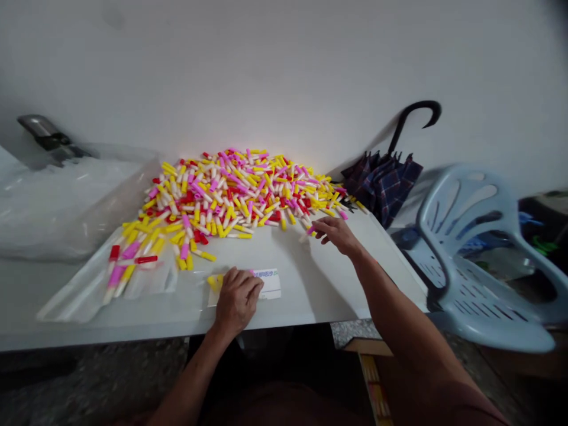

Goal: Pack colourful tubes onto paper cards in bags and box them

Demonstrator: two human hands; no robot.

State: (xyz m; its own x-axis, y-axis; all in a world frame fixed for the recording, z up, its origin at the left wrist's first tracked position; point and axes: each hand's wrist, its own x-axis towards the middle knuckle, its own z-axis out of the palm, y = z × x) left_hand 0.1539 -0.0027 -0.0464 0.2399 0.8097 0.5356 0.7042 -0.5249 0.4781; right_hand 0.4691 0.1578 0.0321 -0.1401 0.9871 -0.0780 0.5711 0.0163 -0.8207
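My left hand, fingers curled, presses on a clear plastic bag near the table's front edge. A white printed card shows beside its knuckles, with yellow-capped tubes at its left and a bit of pink behind the fingers. Farther right, my right hand reaches to the front of a large pile of small marker-like tubes, white with yellow, pink or red caps. Its fingertips are closed on a slightly blurred pink-capped tube; the grip is partly hidden.
Filled clear bags lie at the left, before a large plastic sack. A folded plaid umbrella leans on the wall at the back right. A light blue plastic chair stands at the right. Below the table is an open cardboard box.
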